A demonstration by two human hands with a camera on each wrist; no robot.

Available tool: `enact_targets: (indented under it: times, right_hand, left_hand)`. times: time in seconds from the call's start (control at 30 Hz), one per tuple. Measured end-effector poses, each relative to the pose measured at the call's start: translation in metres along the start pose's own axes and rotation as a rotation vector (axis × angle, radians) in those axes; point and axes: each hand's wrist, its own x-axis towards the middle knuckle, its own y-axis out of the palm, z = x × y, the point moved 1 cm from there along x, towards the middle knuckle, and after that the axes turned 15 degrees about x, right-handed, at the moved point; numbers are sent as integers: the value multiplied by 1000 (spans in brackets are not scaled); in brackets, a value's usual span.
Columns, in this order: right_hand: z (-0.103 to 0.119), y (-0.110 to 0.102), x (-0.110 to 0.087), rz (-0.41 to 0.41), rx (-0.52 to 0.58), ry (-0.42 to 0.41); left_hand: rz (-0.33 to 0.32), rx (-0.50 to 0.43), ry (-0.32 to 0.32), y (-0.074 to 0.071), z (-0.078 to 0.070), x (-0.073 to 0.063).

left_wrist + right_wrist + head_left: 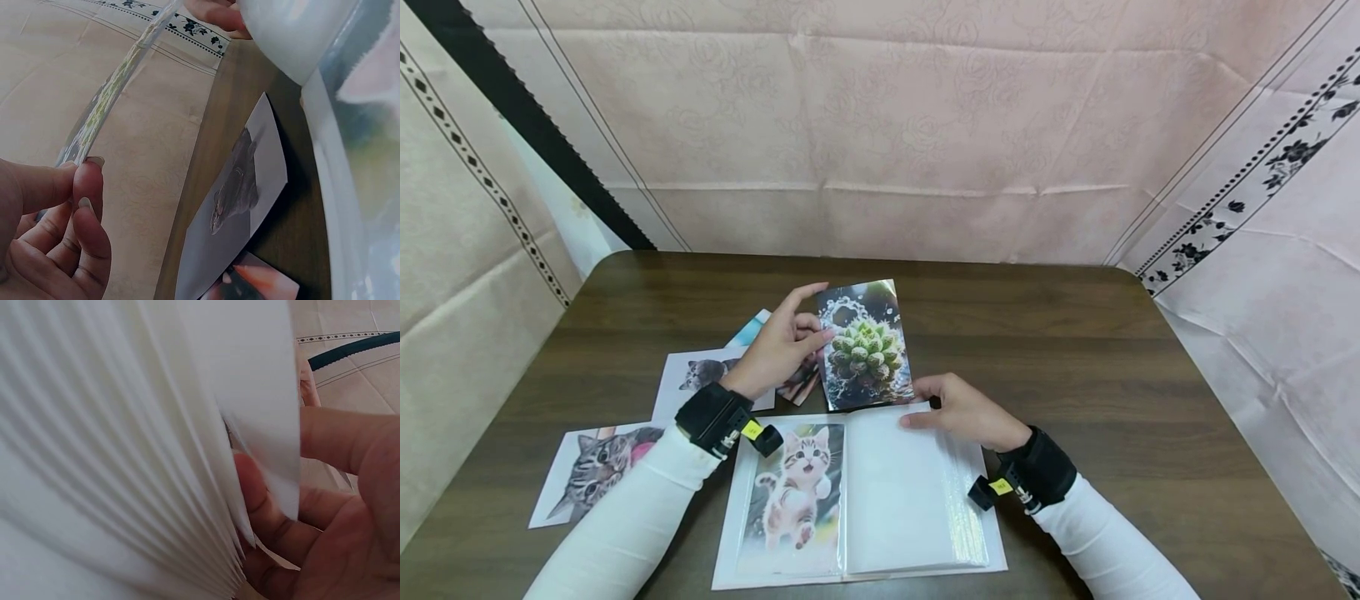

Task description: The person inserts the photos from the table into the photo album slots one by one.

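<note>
My left hand (782, 343) pinches a picture card of a green succulent (867, 348) by its left side, holding it upright just beyond the photo album. In the left wrist view the card (112, 103) appears nearly edge-on between thumb and fingers. An album (724, 554) lies spread on the table; its left pocket holds a kitten picture (797, 492), while the right-hand page (891, 492) looks blank white. My right hand (967, 414) grips the top of that page near its right corner. In the right wrist view, fingers (253, 481) reach between the white leaves.
On the left of the brown table (1075, 350) lie a cat picture (598, 467) partly under my left sleeve and another kitten picture (700, 372). A blue-edged card (749, 329) and a darker picture (800, 385) lie partly hidden behind my left hand.
</note>
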Motion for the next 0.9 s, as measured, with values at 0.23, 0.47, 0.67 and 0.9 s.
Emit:
enact_targets:
  times: [0.23, 0.47, 0.67, 0.9]
  right_hand:
    - [0, 1, 0, 17, 20, 6]
    - [1, 1, 1, 57, 50, -23]
    - [-1, 1, 3, 62, 44, -57]
    - [-3, 0, 2, 55, 72, -27]
  left_hand:
    - [-1, -3, -4, 0, 1, 0]
    - [-5, -2, -6, -1, 2, 1]
    - [-13, 7, -6, -2, 2, 2]
    - [-2, -19, -25, 0, 5, 2]
